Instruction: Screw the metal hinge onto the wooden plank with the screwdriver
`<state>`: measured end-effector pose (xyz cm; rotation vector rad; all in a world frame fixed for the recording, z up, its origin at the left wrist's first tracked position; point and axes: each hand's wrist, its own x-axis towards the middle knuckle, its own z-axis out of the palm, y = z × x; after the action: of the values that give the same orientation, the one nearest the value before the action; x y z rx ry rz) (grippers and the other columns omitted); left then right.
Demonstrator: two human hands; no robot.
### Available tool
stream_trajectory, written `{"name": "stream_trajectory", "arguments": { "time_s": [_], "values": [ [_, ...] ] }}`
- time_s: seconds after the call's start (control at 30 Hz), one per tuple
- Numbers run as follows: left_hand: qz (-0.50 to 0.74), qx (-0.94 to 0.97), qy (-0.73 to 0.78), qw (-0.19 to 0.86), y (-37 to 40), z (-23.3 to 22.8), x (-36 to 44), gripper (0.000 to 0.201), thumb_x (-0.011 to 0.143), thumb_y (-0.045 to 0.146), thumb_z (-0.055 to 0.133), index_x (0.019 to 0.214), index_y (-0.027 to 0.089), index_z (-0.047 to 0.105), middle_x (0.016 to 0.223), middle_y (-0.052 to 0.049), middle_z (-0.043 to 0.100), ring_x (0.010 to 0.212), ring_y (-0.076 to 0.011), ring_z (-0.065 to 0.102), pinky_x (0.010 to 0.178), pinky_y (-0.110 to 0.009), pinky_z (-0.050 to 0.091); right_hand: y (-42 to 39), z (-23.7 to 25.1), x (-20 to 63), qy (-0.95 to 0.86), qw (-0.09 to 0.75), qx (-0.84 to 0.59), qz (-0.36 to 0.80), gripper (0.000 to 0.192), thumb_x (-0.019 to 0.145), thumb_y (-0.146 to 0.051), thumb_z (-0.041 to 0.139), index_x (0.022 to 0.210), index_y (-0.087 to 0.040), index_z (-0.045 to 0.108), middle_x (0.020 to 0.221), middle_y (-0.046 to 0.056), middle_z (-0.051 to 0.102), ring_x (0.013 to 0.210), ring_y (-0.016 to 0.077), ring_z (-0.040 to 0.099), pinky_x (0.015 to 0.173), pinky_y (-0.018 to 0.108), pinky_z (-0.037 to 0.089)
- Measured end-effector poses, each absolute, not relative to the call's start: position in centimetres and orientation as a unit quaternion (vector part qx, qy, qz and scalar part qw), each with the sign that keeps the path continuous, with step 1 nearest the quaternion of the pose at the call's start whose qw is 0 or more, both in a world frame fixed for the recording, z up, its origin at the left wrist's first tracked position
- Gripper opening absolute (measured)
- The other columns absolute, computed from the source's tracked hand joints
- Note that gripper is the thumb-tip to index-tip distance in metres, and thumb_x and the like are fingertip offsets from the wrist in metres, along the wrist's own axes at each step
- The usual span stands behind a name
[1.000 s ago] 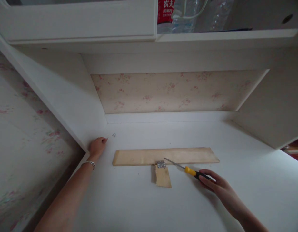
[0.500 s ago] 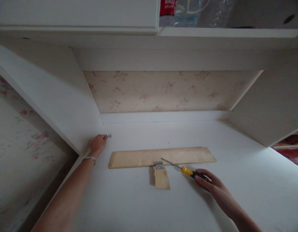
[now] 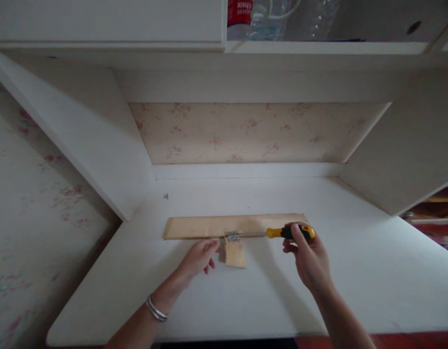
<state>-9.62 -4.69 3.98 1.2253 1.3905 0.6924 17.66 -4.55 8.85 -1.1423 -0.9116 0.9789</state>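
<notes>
A long pale wooden board (image 3: pixel 205 226) lies across the white desk top (image 3: pixel 246 300). A small wooden piece (image 3: pixel 235 254) sits against its front edge, joined to it by a small metal hinge (image 3: pixel 232 237). My right hand (image 3: pixel 309 259) grips the yellow-and-black handle of a screwdriver (image 3: pixel 290 232). The thin shaft runs left, and its tip is at the hinge. My left hand (image 3: pixel 199 257), a bracelet on the wrist, rests just left of the small piece with its fingers curled together. Whether they pinch anything is not visible.
A tiny screw or two (image 3: pixel 166 196) lie at the back left of the desk, near the white side panel (image 3: pixel 100 145). Floral wallpaper (image 3: pixel 246 133) backs the alcove. A shelf above holds plastic bottles (image 3: pixel 260 17). Another white panel (image 3: pixel 402 155) closes the right side.
My left hand has left the screws at the back left and come to the small wooden piece. My right hand has lifted the screwdriver and set its tip on the hinge.
</notes>
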Motion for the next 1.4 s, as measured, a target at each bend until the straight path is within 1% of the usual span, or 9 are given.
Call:
{"name": "stream_trajectory", "arguments": {
  "time_s": [0.07,0.17,0.23,0.5,0.67,0.83,1.1,1.3,1.4],
  "values": [
    [0.304,0.489,0.566,0.590,-5.0,3.8,-7.5,0.046,0.076,0.060,0.050,0.088,0.016,0.059,0.082,-0.005,0.062,0.048,-0.0090,0.053,0.037,-0.019,0.031,-4.8,10.3,16.7,-0.426,0.632,-0.489,0.423,0.032,0.079,-0.048,0.062,0.096,-0.022,0.056,0.089,0.002,0.060,0.056,0.0116,0.055,0.046,0.026,0.049],
    [0.314,0.457,0.569,0.608,-4.6,3.4,-5.8,0.042,0.071,0.058,0.056,0.075,0.016,0.053,0.057,0.004,0.050,0.042,-0.0075,0.046,0.036,-0.018,0.026,-5.1,11.9,15.6,-0.467,0.615,-0.484,0.412,0.033,0.080,-0.050,0.060,0.095,-0.021,0.054,0.092,0.003,0.061,0.053,0.0113,0.056,0.046,0.028,0.052],
    [0.324,0.443,0.573,0.609,-4.3,3.0,-5.2,0.040,0.068,0.056,0.059,0.074,0.017,0.051,0.050,0.006,0.044,0.039,-0.0065,0.041,0.036,-0.018,0.022,-5.2,12.4,15.1,-0.481,0.615,-0.487,0.392,0.033,0.081,-0.049,0.059,0.095,-0.021,0.052,0.092,0.003,0.062,0.051,0.0105,0.056,0.045,0.028,0.052],
    [0.367,0.389,0.538,0.652,-3.5,1.9,-5.1,0.032,0.068,0.048,0.061,0.073,0.018,0.050,0.046,0.007,0.042,0.037,-0.0054,0.033,0.037,-0.019,0.015,-3.1,12.7,12.6,-0.527,0.621,-0.468,0.342,0.030,0.085,-0.047,0.055,0.097,-0.020,0.049,0.083,0.001,0.058,0.042,0.0061,0.046,0.035,0.021,0.039],
    [0.368,0.395,0.542,0.644,-3.5,1.9,-5.1,0.032,0.070,0.049,0.059,0.074,0.018,0.052,0.047,0.006,0.044,0.039,-0.0066,0.038,0.037,-0.019,0.020,-1.1,13.2,10.6,-0.571,0.595,-0.489,0.285,0.033,0.085,-0.048,0.053,0.103,-0.021,0.049,0.083,0.002,0.059,0.056,0.0104,0.053,0.049,0.023,0.043],
    [0.361,0.401,0.560,0.628,-3.4,1.9,-5.0,0.035,0.075,0.052,0.053,0.079,0.018,0.053,0.045,0.006,0.043,0.037,-0.0073,0.037,0.036,-0.019,0.020,0.1,13.2,9.7,-0.615,0.570,-0.498,0.220,0.028,0.085,-0.045,0.055,0.099,-0.021,0.052,0.081,0.001,0.058,0.069,0.0142,0.055,0.064,0.027,0.045],
    [0.361,0.408,0.576,0.609,-3.4,2.0,-4.8,0.027,0.078,0.044,0.048,0.077,0.017,0.052,0.041,0.008,0.038,0.034,-0.0075,0.033,0.032,-0.019,0.018,-0.2,12.5,9.9,-0.626,0.571,-0.485,0.218,0.023,0.085,-0.040,0.057,0.096,-0.021,0.052,0.082,0.001,0.058,0.070,0.0137,0.054,0.065,0.028,0.044],
    [0.377,0.411,0.576,0.598,-3.6,1.8,-4.7,0.028,0.078,0.045,0.049,0.080,0.017,0.054,0.041,0.009,0.034,0.033,-0.0080,0.032,0.031,-0.019,0.016,-1.3,12.8,10.2,-0.619,0.573,-0.489,0.225,0.024,0.085,-0.040,0.056,0.098,-0.020,0.052,0.082,0.001,0.059,0.069,0.0130,0.055,0.065,0.027,0.045],
    [0.382,0.423,0.587,0.575,-3.8,1.9,-4.5,0.029,0.079,0.047,0.048,0.078,0.018,0.053,0.044,0.009,0.035,0.033,-0.0075,0.033,0.030,-0.019,0.017,-1.9,13.0,10.1,-0.623,0.566,-0.491,0.226,0.024,0.085,-0.039,0.056,0.098,-0.020,0.052,0.082,0.001,0.058,0.067,0.0127,0.055,0.060,0.026,0.046]
  ]
}}
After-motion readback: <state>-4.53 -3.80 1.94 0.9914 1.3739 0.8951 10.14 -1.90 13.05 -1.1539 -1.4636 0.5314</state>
